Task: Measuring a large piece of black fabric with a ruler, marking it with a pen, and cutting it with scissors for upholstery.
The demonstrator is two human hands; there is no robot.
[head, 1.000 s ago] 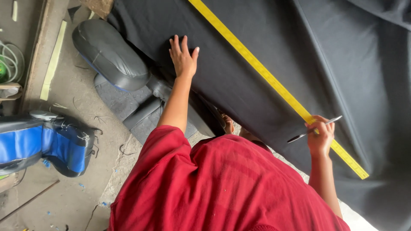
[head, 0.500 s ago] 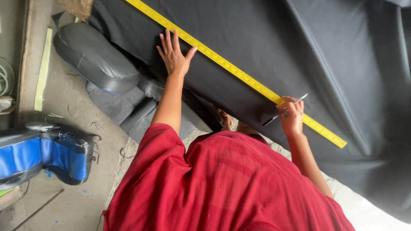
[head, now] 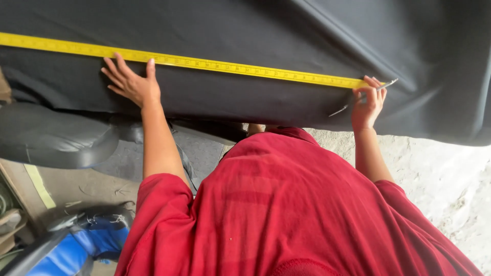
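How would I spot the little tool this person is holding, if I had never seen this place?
Find the wide black sheet and follow the yellow measuring tape lying across it to its right-hand end. There the right hand holds a thin silvery metal tool, the only shiny, slender thing against the dark material.

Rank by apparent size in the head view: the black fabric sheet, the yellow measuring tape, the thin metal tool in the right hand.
1. Black fabric sheet, spanning the frame.
2. Yellow measuring tape, long but narrow.
3. Thin metal tool in the right hand, smallest.
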